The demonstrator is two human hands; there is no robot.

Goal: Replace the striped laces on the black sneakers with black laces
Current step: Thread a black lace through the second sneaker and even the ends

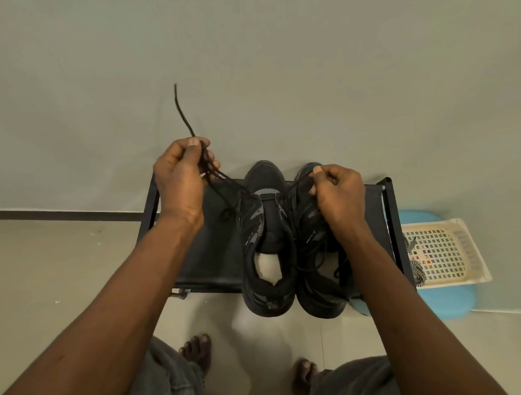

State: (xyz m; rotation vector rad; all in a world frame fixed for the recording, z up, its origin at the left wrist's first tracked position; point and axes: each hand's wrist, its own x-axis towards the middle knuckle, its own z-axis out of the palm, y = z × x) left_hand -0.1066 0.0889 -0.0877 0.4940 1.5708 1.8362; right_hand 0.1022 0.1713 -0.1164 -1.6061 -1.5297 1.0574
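Above the far-left corner of the rack (214,252), pinches the black lace (182,111) in the left grip (179,176), thumb against curled fingers, free tip standing up beyond. Runs from there down, fairly straight, to the eyelets of the left-hand sneaker (266,226). Over the toe of the right-hand sneaker (319,298), curls the right grip (339,194) shut round what looks like the other strand. Probably handles light, limp and thin, slipping if held loosely; best taken close to the stiffer tip for threading. Stand side by side mid-rack, heels past the near edge. Beyond the rack's right edge, coiled in the basket (444,250): the striped laces (417,273).
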